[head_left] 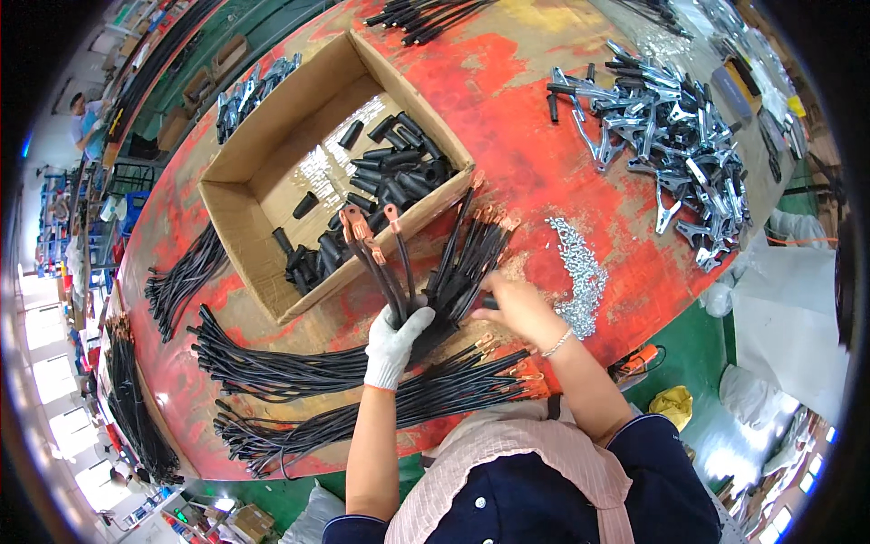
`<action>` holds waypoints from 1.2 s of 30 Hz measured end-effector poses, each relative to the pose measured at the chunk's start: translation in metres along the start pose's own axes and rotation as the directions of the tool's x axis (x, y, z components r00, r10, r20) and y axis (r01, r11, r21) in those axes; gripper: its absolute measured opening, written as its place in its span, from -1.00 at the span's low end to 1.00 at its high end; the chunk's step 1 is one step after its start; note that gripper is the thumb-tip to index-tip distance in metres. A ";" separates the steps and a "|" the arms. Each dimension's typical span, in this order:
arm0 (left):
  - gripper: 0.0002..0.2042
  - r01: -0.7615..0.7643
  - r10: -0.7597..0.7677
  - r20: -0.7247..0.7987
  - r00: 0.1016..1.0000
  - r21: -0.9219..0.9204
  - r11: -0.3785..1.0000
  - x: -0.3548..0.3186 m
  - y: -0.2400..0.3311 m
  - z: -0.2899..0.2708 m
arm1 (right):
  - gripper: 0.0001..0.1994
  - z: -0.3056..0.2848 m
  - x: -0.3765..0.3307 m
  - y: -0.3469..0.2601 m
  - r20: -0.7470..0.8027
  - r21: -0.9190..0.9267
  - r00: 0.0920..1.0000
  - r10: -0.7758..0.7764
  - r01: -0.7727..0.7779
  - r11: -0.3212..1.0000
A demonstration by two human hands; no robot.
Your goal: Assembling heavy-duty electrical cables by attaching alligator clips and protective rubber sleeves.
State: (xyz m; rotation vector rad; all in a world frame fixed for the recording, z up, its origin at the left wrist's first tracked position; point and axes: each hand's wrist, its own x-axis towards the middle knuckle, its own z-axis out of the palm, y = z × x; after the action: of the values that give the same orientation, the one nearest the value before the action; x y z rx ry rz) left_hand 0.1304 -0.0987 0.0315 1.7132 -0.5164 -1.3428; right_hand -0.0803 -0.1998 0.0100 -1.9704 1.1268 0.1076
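My left hand (397, 343), in a white knitted glove, is closed around a few black cables (390, 288) whose copper lugs (355, 222) point up beside the cardboard box. Just right of it, my bare right hand (518, 310) pinches a short black piece that looks like a rubber sleeve (490, 300). Between and beyond the hands lies a bundle of black cables (471, 258) with copper lugs at its far end. Loose black tapered sleeves (399, 163) fill part of the open cardboard box (263, 172). The right fingertips are partly hidden.
More cable bundles (272, 363) lie left and near me, one (362, 417) along the table's front edge. Small metal screws (580, 281) are heaped on the red worn table (507, 118). Metal clamps (671, 136) pile up at the right, more (254, 91) behind the box.
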 end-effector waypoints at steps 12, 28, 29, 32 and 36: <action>-0.67 0.041 -0.047 0.132 0.990 0.048 0.998 -0.011 -0.007 -0.010 | -0.68 -0.052 -0.002 -0.021 -0.243 0.930 0.960 0.136 0.191 0.313; -0.78 -0.005 0.003 0.011 1.000 0.175 0.985 -0.023 -0.013 0.005 | -0.68 -0.061 0.014 -0.024 -0.232 0.906 0.945 0.230 0.296 -0.302; -0.78 0.000 -0.003 0.015 1.000 0.176 0.984 -0.023 -0.014 0.006 | -0.68 -0.061 0.013 -0.025 -0.239 0.904 0.946 0.219 0.300 -0.306; -0.77 0.015 -0.019 0.019 1.000 0.183 0.983 -0.022 -0.013 0.008 | -0.69 -0.066 0.008 -0.030 -0.283 0.911 0.924 0.259 0.343 -0.228; -0.75 -0.002 -0.001 0.020 1.000 0.145 0.989 -0.018 -0.029 0.007 | -0.67 -0.078 -0.005 -0.031 -0.372 0.926 0.909 0.188 0.350 0.139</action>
State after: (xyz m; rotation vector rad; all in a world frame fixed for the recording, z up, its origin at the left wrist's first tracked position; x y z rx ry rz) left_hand 0.1127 -0.0722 0.0178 1.8177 -0.6397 -1.3515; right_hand -0.0845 -0.2436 0.0819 -0.7267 0.8752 -0.9871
